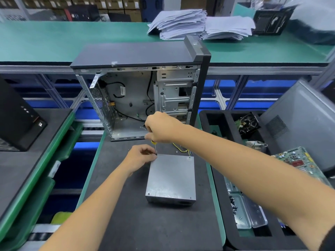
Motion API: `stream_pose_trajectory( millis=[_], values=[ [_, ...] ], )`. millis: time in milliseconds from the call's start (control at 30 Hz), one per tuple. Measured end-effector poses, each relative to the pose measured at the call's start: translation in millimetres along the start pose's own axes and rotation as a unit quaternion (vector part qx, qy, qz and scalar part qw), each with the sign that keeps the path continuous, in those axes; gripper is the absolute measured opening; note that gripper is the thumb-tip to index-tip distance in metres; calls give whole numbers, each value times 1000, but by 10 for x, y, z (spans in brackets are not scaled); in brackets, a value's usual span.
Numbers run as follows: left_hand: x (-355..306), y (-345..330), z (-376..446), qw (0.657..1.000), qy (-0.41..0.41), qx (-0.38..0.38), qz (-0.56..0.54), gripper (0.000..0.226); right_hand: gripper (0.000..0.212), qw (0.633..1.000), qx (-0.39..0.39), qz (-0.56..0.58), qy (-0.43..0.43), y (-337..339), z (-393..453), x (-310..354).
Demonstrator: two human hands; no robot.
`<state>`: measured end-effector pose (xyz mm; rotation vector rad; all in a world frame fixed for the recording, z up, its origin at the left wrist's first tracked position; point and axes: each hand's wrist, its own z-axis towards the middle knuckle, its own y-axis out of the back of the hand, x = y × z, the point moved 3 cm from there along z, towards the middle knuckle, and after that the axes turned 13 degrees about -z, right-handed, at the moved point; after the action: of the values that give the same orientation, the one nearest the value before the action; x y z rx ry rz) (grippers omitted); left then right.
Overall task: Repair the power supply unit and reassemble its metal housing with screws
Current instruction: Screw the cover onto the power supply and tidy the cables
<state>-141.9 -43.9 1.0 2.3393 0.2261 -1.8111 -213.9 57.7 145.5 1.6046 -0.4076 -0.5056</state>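
Dark worktop, power supply unit mid-mat: right hand grips the screwdriver upright, left hand pinches its tip at the housing's far-left corner. Screw-fastening underway; next needs straight, steady turning.

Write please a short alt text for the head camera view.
A right hand holds a screwdriver upright on the far left corner of a grey power supply unit, while the left hand pinches at its tip. An open computer case stands behind.
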Motion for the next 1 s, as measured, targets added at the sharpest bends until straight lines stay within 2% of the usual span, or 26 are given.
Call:
stream_pose_trajectory(
  millis=[100,233,267,400,500,600,667,767,833,900,1000],
  values=[
    [-10,-23,12,1000,-18,5,19,8,41,1000,4,-12,-11,24,-1,25],
    [-12,-27,4,998,-37,-2,59,7,16,995,62,-42,59,111,-7,57],
    [-9,-27,1,997,-41,-4,65,8,16,993,68,-51,79,126,-6,59],
    [3,-33,-13,994,-55,-20,94,11,4,992,43,-70,96,156,-3,60],
    [7,-42,-22,991,-59,-25,116,7,23,994,28,-81,70,104,0,77],
    [7,-55,-21,991,-57,-27,115,5,27,992,4,-120,43,63,-7,103],
    [10,-61,-31,991,-61,-32,117,4,30,994,30,-101,41,59,2,98],
    [2,-71,-50,989,-69,-37,123,5,20,992,80,-43,84,95,12,79],
    [-16,-73,-46,989,-68,-36,130,6,12,991,75,-50,99,128,6,72],
    [-42,-73,-35,986,-68,-30,149,6,4,993,47,-73,76,150,7,57],
    [-73,-85,-37,981,-72,-26,180,9,24,993,26,-108,48,126,15,83]
  ],
)
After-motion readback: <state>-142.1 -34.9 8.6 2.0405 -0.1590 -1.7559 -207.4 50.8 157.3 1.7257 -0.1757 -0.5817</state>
